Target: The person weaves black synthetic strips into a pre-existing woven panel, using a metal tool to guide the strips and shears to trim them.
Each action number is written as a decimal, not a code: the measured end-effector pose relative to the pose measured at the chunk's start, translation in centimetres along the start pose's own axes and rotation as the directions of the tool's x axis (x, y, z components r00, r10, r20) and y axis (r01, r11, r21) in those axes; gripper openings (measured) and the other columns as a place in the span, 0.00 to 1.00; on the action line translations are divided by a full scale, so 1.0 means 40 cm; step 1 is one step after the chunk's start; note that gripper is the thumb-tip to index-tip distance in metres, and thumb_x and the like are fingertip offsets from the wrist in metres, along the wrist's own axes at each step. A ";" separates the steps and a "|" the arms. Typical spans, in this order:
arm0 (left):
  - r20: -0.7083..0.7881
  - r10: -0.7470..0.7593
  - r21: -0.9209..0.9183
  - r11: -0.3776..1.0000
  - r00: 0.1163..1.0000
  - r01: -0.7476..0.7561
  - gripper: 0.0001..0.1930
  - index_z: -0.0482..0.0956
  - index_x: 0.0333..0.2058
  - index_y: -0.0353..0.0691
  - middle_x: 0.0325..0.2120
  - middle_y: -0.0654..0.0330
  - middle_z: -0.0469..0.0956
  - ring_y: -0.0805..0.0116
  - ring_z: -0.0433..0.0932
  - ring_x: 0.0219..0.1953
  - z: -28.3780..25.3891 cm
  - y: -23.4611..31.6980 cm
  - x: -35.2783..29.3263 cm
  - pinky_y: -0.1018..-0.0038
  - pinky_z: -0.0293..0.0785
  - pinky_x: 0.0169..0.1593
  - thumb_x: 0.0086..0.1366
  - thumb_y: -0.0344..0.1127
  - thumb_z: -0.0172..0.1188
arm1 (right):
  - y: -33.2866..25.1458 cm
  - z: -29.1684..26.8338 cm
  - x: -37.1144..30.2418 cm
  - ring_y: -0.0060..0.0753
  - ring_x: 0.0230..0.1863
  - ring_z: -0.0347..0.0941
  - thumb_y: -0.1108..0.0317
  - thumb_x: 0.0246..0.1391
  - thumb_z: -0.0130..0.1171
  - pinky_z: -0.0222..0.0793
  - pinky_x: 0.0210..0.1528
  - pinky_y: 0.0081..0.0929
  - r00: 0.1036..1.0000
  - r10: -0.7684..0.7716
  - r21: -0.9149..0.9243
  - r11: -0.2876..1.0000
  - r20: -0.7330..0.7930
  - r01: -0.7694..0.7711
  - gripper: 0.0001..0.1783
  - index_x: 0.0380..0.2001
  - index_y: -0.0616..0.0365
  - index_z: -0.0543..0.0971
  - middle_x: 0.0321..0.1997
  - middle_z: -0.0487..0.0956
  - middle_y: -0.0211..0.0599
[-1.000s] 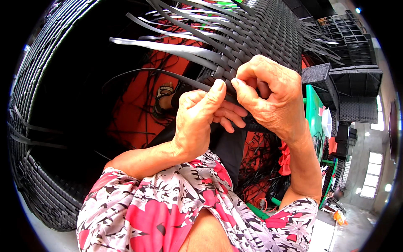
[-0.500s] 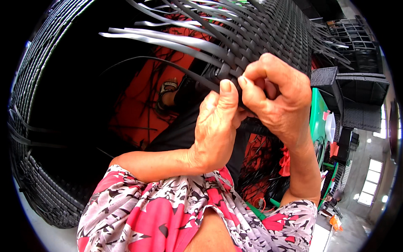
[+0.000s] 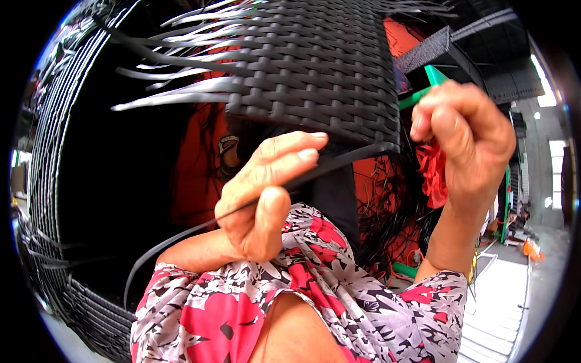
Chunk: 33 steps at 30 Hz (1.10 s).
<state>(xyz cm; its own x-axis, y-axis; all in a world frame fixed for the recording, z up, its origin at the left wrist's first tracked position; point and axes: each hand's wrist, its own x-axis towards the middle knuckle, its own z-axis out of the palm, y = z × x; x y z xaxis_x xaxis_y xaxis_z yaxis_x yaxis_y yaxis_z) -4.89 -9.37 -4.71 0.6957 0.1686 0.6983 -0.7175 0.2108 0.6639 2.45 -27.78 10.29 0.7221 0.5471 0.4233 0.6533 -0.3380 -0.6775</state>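
A dark woven panel (image 3: 315, 66) of flat plastic strips fills the upper middle, with several loose strip ends (image 3: 175, 100) fanning out on its left. From its lower right corner one dark plastic strip (image 3: 339, 161) runs down and left. My left hand (image 3: 257, 196) is closed round that strip below the panel's lower edge, fingers pointing right and the thumb raised. The strip's free end curves past my left forearm. My right hand (image 3: 469, 139) is raised right of the panel, apart from it, its fingers curled and nothing visible in them.
A tall woven frame (image 3: 54, 151) bends round the left side. Red floor (image 3: 193, 157) shows below the panel, scattered with dark strip scraps. Red ribbon-like strips (image 3: 431, 178) hang beside my right wrist, and a green object (image 3: 434, 77) shows behind that hand.
My hands have separated: the left moved left and down along the strip, the right moved right, off the panel. The panel now appears further left and squarer to view.
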 end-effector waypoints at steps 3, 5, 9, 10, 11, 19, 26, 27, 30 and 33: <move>0.207 -0.064 -0.375 0.916 0.976 0.140 0.23 0.73 0.49 0.20 0.47 0.35 0.74 0.43 0.74 0.52 0.056 0.039 0.026 0.55 0.67 0.56 0.72 0.41 0.45 | -0.024 0.003 -0.074 0.37 0.30 0.75 0.57 0.59 0.57 0.70 0.33 0.29 0.979 -0.197 -0.246 0.948 0.050 0.203 0.20 0.33 0.69 0.78 0.28 0.78 0.46; 0.372 -0.033 -0.365 0.914 0.928 0.179 0.18 0.74 0.46 0.25 0.42 0.40 0.76 0.45 0.76 0.47 0.095 0.038 0.046 0.57 0.70 0.52 0.70 0.37 0.49 | -0.052 0.002 -0.114 0.43 0.35 0.76 0.56 0.60 0.55 0.71 0.39 0.37 0.946 -0.271 -0.383 0.866 0.181 0.321 0.21 0.37 0.68 0.78 0.34 0.79 0.47; 0.371 -0.090 -0.336 0.915 0.924 0.225 0.09 0.73 0.40 0.34 0.38 0.49 0.75 0.50 0.76 0.41 0.214 -0.040 -0.014 0.59 0.71 0.44 0.64 0.33 0.55 | -0.102 0.029 -0.164 0.45 0.46 0.76 0.53 0.59 0.53 0.67 0.51 0.50 0.916 -0.246 -0.541 0.746 0.317 0.387 0.21 0.42 0.63 0.77 0.44 0.79 0.45; 0.367 -0.113 -0.312 0.920 0.924 0.236 0.09 0.72 0.40 0.36 0.38 0.51 0.74 0.51 0.75 0.41 0.231 -0.056 -0.021 0.59 0.70 0.43 0.63 0.32 0.56 | -0.095 0.041 -0.176 0.44 0.44 0.76 0.55 0.56 0.54 0.68 0.50 0.48 0.909 -0.260 -0.519 0.755 0.326 0.402 0.20 0.42 0.63 0.77 0.42 0.79 0.45; 0.366 -0.244 -0.334 0.866 0.898 0.371 0.13 0.72 0.45 0.36 0.44 0.50 0.74 0.53 0.75 0.46 0.265 -0.080 -0.033 0.59 0.70 0.49 0.65 0.35 0.54 | -0.088 0.054 -0.188 0.42 0.43 0.76 0.57 0.54 0.56 0.69 0.49 0.47 0.900 -0.276 -0.495 0.761 0.337 0.419 0.20 0.42 0.63 0.77 0.41 0.79 0.45; 0.482 0.234 0.170 0.920 0.845 -0.352 0.29 0.70 0.54 0.34 0.54 0.44 0.69 0.42 0.71 0.53 0.293 -0.113 0.007 0.57 0.76 0.50 0.53 0.41 0.58 | -0.057 0.062 -0.232 0.32 0.23 0.74 0.67 0.43 0.59 0.69 0.25 0.31 0.907 -0.394 -0.325 0.847 0.150 0.421 0.16 0.35 0.69 0.77 0.25 0.75 0.38; 0.438 -0.209 -0.228 0.915 0.874 0.333 0.39 0.57 0.60 0.25 0.47 0.43 0.73 0.60 0.78 0.40 0.159 -0.016 -0.010 0.68 0.75 0.44 0.62 0.50 0.61 | -0.039 -0.013 -0.271 0.38 0.12 0.64 0.70 0.61 0.53 0.59 0.17 0.32 0.967 0.246 -0.023 0.969 0.064 -0.245 0.18 0.17 0.65 0.71 0.13 0.65 0.39; 0.390 -0.229 -0.213 0.920 0.892 0.330 0.38 0.57 0.60 0.26 0.45 0.43 0.74 0.62 0.78 0.36 0.147 -0.007 -0.015 0.69 0.75 0.42 0.63 0.50 0.59 | -0.019 -0.019 -0.281 0.38 0.12 0.63 0.70 0.60 0.53 0.58 0.17 0.32 0.953 0.279 0.004 0.959 0.119 -0.282 0.18 0.16 0.65 0.70 0.12 0.64 0.39; 0.113 -0.313 -0.191 0.925 0.943 0.329 0.16 0.76 0.39 0.23 0.30 0.52 0.78 0.69 0.77 0.27 0.150 0.034 -0.004 0.75 0.74 0.35 0.67 0.36 0.57 | 0.003 -0.018 -0.295 0.31 0.12 0.66 0.65 0.60 0.47 0.59 0.18 0.28 0.906 0.343 -0.048 0.938 0.248 -0.342 0.21 0.16 0.65 0.74 0.11 0.69 0.35; 0.241 -0.345 -0.125 0.916 0.907 0.381 0.11 0.76 0.43 0.29 0.29 0.54 0.77 0.74 0.75 0.21 0.126 0.029 0.016 0.80 0.72 0.26 0.69 0.32 0.52 | 0.024 -0.027 -0.299 0.36 0.20 0.73 0.71 0.57 0.52 0.67 0.23 0.30 0.851 0.314 -0.107 0.949 0.420 -0.297 0.12 0.24 0.68 0.78 0.20 0.76 0.40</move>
<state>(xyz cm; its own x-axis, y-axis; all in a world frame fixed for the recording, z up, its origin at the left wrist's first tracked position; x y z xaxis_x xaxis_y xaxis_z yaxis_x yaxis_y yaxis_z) -5.45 -13.87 -2.14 0.8700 -0.1516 0.4691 -0.3876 0.3776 0.8409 -5.30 -35.49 5.23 0.7242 0.6815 -0.1052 0.4296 -0.5652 -0.7043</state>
